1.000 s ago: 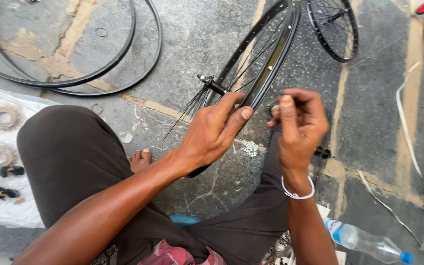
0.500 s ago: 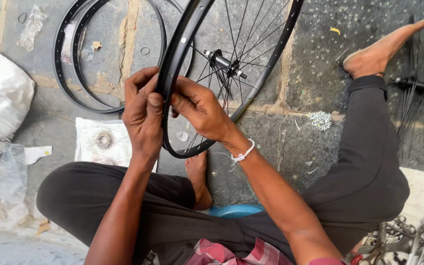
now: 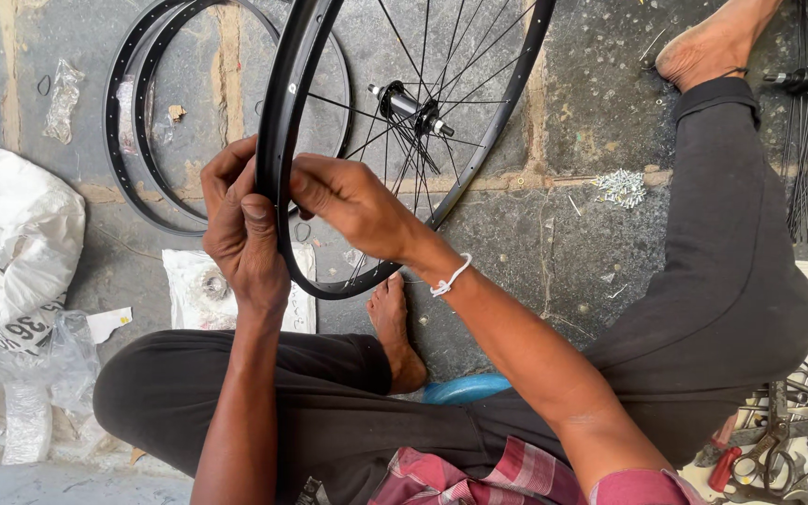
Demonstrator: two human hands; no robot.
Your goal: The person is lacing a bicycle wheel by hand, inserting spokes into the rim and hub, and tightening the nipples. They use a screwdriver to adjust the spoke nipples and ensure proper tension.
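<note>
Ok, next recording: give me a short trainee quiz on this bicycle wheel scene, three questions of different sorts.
1. True or false: both the left hand and the right hand touch the black spoked bicycle wheel rim.
2. What lies on the stone floor beyond the left hand?
A. two bare black rims
B. a yellow bucket
C. a wooden crate
3. Fill in: the small pile of silver spoke nipples lies near the person's outstretched ____.

Key: 1 true; 2 A; 3 leg
</note>
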